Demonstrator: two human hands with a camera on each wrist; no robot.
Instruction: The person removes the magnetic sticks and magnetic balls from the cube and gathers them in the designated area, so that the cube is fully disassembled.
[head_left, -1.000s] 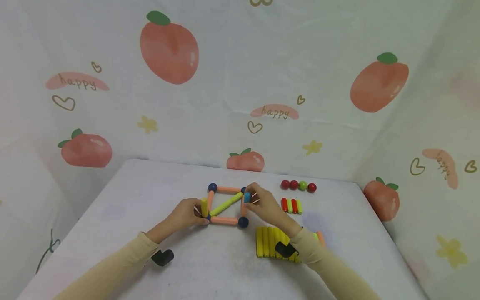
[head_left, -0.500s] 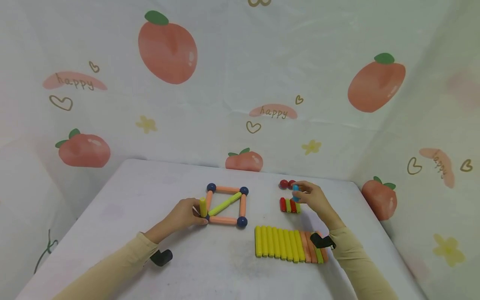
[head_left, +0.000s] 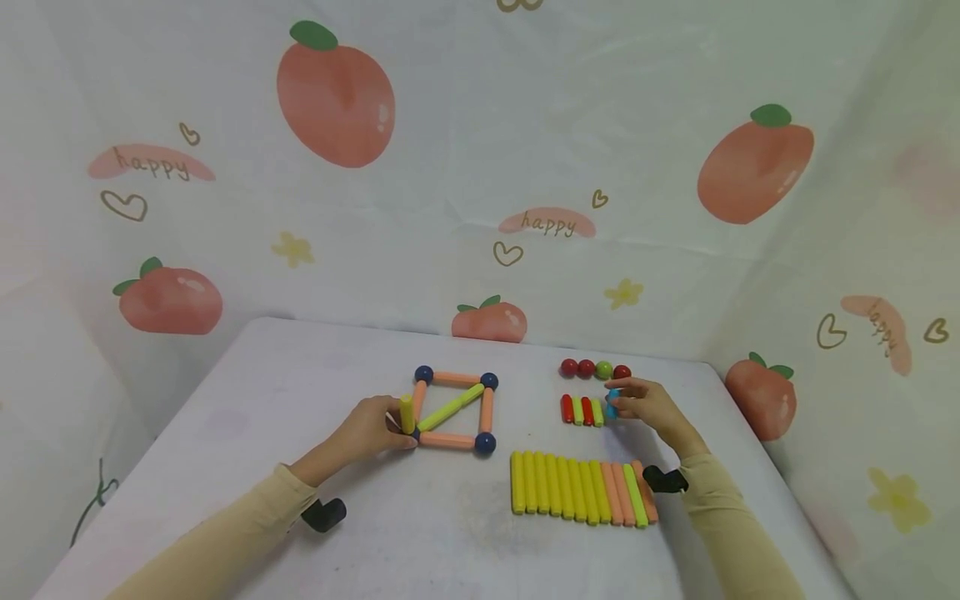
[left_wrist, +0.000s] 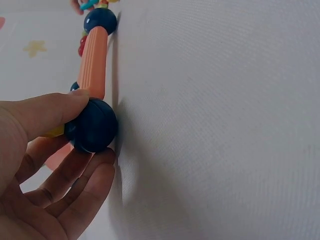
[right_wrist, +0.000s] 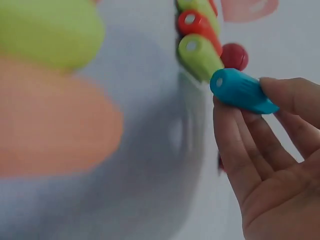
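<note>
My left hand (head_left: 375,429) grips a dark blue ball (left_wrist: 92,126) at the near left corner of a square made of orange rods (head_left: 448,441) and dark blue balls. From that corner a yellow rod (head_left: 407,414) stands upright. A yellow-green diagonal rod (head_left: 452,407) runs across the square to its far right ball (head_left: 489,381). Over on the right, my right hand (head_left: 651,410) pinches a short blue rod (right_wrist: 242,91) between thumb and fingers. It is beside the right end of a row of short red and yellow-green rods (head_left: 587,411).
Behind the short rods lies a row of red and green balls (head_left: 603,369). A row of long yellow rods (head_left: 561,487), ending in orange and green ones, lies nearer on the right. Printed cloth (head_left: 420,208) hangs behind the white table (head_left: 420,542).
My right hand has carried the short blue rod from the square's right side over to the right end of the short rods. My left hand has stayed at its corner.
</note>
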